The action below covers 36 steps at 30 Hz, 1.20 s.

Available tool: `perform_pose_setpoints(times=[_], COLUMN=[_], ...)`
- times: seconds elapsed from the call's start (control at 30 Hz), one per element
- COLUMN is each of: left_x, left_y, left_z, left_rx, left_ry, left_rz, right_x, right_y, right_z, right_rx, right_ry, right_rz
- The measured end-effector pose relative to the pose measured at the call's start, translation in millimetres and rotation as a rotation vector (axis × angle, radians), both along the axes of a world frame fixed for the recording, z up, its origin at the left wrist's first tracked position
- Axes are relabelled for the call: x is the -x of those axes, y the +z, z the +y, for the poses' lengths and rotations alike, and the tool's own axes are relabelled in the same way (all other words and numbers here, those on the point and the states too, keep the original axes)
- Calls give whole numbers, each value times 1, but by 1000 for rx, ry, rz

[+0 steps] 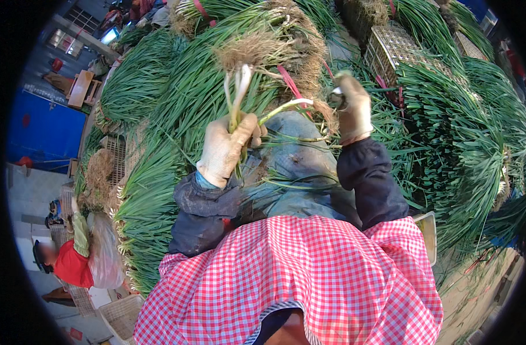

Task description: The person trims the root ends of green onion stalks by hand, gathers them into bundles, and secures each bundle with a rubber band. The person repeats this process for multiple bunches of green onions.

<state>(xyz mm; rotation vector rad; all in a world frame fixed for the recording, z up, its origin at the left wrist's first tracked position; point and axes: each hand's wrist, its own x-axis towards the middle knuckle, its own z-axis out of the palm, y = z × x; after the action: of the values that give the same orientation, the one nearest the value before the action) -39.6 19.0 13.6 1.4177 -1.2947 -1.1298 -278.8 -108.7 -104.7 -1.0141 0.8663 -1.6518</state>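
Note:
My left hand (230,144), in a pale knitted glove, grips a few green stalks with white stems (242,86) and brown roots pointing away from me. One bent stalk (286,108) sticks out of it to the right, its roots hanging near my right hand (353,105). That hand, gloved and a little blurred, is raised with curled fingers; whether it holds anything is unclear. Behind both hands lies a large heap of green stalks (194,82) with matted roots and a pink tie (291,82). Loose leaves lie over my lap.
Stacked green bundles (448,133) rise at the right beside a plastic crate (394,43). More bundles (146,215) line the left. A co-worker in a red vest (73,263) is at the far left, near a pale crate (123,317). A blue door (43,129) stands beyond.

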Motion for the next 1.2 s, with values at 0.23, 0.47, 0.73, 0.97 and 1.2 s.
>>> perform_pose_setpoints(times=[0.23,0.47,0.73,0.97,1.2], left_x=[-3,-5,6,12,-20], left_y=[-12,-10,-13,-16,0], left_z=[-5,-6,-7,-6,0], left_rx=[63,35,-247,-239,-204], left_ry=[8,94,-320,-257,-214], left_rz=[-52,-101,-44,-18,-33], right_x=[1,-9,-42,-36,11], right_y=[43,67,50,87,32], right_z=[34,31,7,50,0], right_rx=[-126,-187,540,91,-81], right_ry=[301,611,186,388,8], right_rz=[119,187,372,212,56])
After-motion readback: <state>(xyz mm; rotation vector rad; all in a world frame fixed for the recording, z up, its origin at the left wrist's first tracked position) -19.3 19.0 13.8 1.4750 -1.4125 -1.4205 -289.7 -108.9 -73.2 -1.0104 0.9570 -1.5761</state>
